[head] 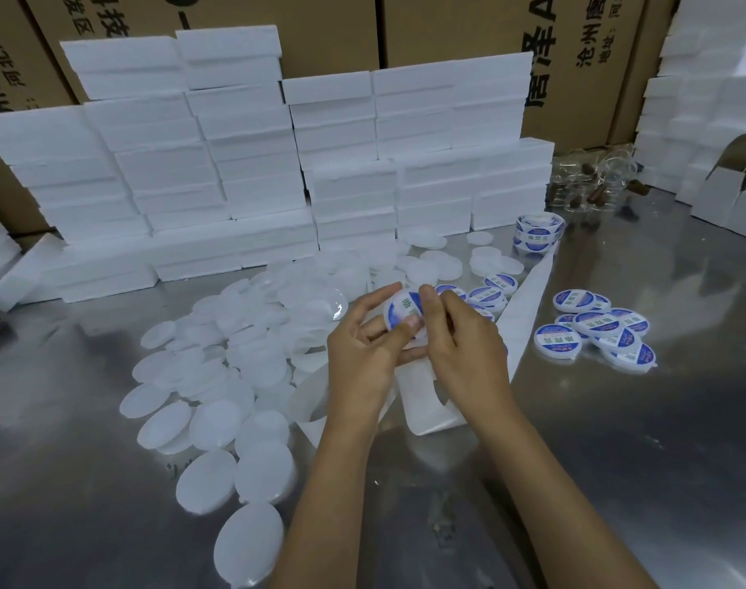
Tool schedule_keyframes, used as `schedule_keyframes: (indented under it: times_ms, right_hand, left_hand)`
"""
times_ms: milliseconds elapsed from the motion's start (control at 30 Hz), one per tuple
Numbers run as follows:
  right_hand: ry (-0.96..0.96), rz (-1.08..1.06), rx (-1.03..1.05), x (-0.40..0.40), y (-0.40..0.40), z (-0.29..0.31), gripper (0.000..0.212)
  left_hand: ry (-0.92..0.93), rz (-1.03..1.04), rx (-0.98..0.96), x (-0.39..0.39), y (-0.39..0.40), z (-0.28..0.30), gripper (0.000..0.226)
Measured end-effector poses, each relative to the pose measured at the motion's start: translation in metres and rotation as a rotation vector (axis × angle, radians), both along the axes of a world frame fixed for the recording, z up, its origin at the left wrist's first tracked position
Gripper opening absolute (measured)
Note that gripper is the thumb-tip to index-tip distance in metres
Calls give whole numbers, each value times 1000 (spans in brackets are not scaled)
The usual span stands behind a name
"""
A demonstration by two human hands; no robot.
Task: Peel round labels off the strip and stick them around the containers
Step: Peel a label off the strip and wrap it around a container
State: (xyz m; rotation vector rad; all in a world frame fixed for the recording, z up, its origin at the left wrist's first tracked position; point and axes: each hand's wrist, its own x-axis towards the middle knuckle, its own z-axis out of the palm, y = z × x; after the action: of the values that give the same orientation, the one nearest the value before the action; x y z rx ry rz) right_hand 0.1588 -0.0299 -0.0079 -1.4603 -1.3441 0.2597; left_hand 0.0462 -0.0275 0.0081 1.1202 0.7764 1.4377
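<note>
My left hand (pixel 364 346) holds a round white container (pixel 398 310) with a blue-and-white round label on its face. My right hand (pixel 460 333) pinches the label's right edge against the container. Under both hands lies the white backing strip (pixel 430 406), which runs up and right to a roll of blue labels (pixel 539 231). Several unlabelled white containers (pixel 218 376) spread over the left of the metal table. Several labelled containers (pixel 596 327) lie in a heap on the right.
Stacks of white foam boxes (pixel 277 163) line the back of the steel table (pixel 617 461), with brown cartons (pixel 468 31) behind them. More labelled containers (pixel 488 293) sit just past my hands. Clear jars with brown items (pixel 592 184) stand at the back right.
</note>
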Motion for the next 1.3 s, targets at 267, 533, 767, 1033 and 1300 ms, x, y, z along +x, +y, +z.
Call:
schedule_keyframes:
  times_ms: [267,533,767,1033,1300]
  right_hand:
    - [-75,90,-51,-4,1,-5,49]
    - [73,93,-43,-3,3,-3,53]
    - [352,143,-11,0,1,5,45]
    - [306,278,-64,-6,-4,6,55]
    - [-16,44,-56,0,0,1,66]
  left_hand:
    - [-143,137,-56,-3,-2,3,18]
    - [-106,36,-46,-4,1,0,18]
    - [-128,-222,-22,-4,-1,1,45]
    - [-172,34,-112,-7,2,0,18]
    - [-177,2,-150,-4,5,0,20]
